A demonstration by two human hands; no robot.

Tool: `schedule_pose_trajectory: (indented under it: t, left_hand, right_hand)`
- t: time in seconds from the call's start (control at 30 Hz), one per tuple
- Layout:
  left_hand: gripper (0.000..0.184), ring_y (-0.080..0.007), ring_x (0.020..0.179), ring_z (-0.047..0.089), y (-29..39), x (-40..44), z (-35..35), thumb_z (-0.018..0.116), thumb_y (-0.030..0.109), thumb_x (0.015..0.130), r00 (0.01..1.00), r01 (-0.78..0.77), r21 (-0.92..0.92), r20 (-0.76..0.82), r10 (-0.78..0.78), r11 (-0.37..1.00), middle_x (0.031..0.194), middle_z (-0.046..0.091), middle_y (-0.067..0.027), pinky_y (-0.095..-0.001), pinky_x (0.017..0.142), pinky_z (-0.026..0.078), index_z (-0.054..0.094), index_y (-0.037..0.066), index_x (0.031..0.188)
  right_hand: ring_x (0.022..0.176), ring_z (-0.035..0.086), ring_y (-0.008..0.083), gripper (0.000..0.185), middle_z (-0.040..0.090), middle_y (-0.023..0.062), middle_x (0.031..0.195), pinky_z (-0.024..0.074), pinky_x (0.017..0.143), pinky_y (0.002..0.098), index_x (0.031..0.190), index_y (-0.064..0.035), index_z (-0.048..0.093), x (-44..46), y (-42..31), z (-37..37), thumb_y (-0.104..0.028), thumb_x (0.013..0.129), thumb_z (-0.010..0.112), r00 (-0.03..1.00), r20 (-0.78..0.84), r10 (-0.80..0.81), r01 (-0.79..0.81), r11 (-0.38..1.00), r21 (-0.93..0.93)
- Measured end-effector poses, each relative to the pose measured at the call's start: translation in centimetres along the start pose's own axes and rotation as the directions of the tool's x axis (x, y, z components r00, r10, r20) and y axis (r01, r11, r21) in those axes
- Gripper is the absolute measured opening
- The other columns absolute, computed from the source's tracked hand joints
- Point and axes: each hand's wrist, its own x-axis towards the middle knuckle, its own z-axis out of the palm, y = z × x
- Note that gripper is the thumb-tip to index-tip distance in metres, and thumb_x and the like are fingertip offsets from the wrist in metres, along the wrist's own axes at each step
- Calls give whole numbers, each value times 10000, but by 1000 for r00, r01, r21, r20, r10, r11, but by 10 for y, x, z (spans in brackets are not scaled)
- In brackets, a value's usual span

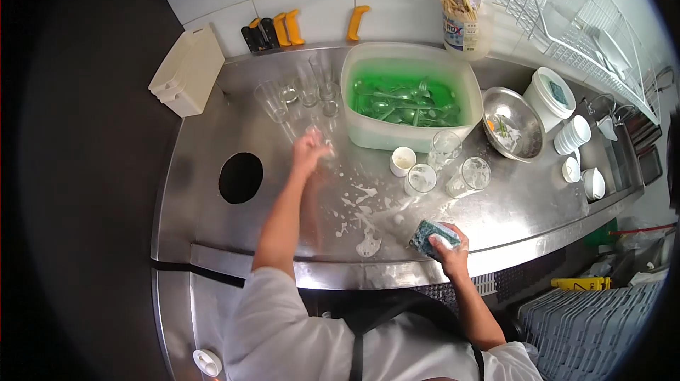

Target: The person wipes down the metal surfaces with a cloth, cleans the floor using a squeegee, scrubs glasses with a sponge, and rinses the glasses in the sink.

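Observation:
My left hand is reached out over the steel counter, just in front of a group of clear glasses. Its fingers are blurred, so I cannot make out whether they hold anything. Near the counter's front edge, my right hand grips a dark green sponge with white foam on it. Between the hands, foam is spattered on the metal. Behind the sponge stand a foamy glass, another short glass, a taller glass and a small white cup.
A white tub holds green liquid and cutlery. Right of it are a steel bowl, a white bucket and stacked white cups. The counter has a round hole at left; a beige bin stands behind it.

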Motion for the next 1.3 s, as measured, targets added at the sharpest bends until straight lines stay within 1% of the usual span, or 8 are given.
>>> schedule_pose_trajectory:
  t: [0.1, 0.23, 0.4, 0.47, 0.67, 0.97, 1.17, 1.3]
  left_hand:
    - [331, -263, 889, 627, 0, -85, 54, 617, 5, 764, 980, 140, -860, 48, -195, 491, 938, 573, -87, -406, 768, 557, 482, 114, 1046]
    - [310, -292, 990, 623, 35, -156, 85, 628, 261, 842, 855, 381, -924, 364, -369, -29, 1078, 625, -118, -470, 864, 520, 552, 116, 1106]
    - [348, -245, 953, 637, 65, -197, 95, 615, 305, 862, 787, 585, -787, 492, -372, 195, 1014, 658, -79, -395, 837, 527, 587, 57, 1105]
    - [342, -251, 971, 638, 53, -201, 81, 638, 221, 828, 776, 628, -638, 557, -296, 446, 1025, 657, -86, -384, 851, 518, 586, 48, 1118]
    - [910, -263, 1127, 592, 73, -202, 58, 814, 129, 586, 949, -207, 116, 265, 171, 971, 1169, 615, -148, -369, 981, 448, 374, -25, 1367]
    - [1043, -398, 1168, 542, 47, -194, 27, 797, 239, 586, 743, -493, 236, 615, 264, 837, 1260, 562, -231, -458, 980, 456, 264, 59, 1463]
    - [858, -398, 1138, 548, 28, -168, 11, 805, 237, 591, 733, -586, 322, 601, 317, 744, 1243, 576, -177, -451, 993, 436, 442, 53, 1346]
    - [879, -411, 1083, 579, 21, -150, 33, 854, 211, 575, 859, -512, 391, 254, 445, 765, 1191, 598, -188, -473, 924, 478, 423, 64, 1327]
  right_hand:
    - [898, 643, 168, 396, 691, 114, 985, 503, 827, 293, 1100, 32, 625, 7, -2, 18, -156, 786, 775, 1000, 10, 18, -18, 1000, -19]
    - [984, 664, 260, 459, 681, 167, 1067, 516, 870, 354, 1201, -11, 591, 31, 21, 76, -206, 816, 746, 965, -109, -238, 207, 948, -241]
    - [1154, 551, 418, 479, 563, 254, 1247, 407, 1015, 461, 1286, -70, 557, 57, -2, 139, -312, 881, 642, 640, 245, -728, 712, 441, -547]
    - [1092, 570, 440, 449, 600, 277, 1153, 418, 985, 460, 1210, -56, 598, 74, -3, 137, -393, 916, 560, 845, 331, -420, 534, 625, -569]
    - [1021, 585, 452, 584, 644, 264, 1071, 403, 951, 503, 1150, -51, 631, 85, 9, 147, -546, 943, 399, 943, 333, -15, 245, 707, -663]
    - [1036, 592, 301, 189, 678, 128, 936, 322, 1044, 503, 792, -88, 703, 97, 27, 127, -204, 714, 577, 62, 994, 94, 993, 98, -72]
    - [1019, 608, 262, 269, 679, 121, 952, 402, 985, 436, 1012, -31, 631, 89, 71, 167, -102, 753, 634, 551, 794, -258, 744, 582, -328]
    - [1029, 619, 224, 445, 643, 145, 1066, 511, 858, 368, 1169, 15, 553, 95, -1, 168, -22, 747, 689, 872, 370, 320, -335, 942, -26]
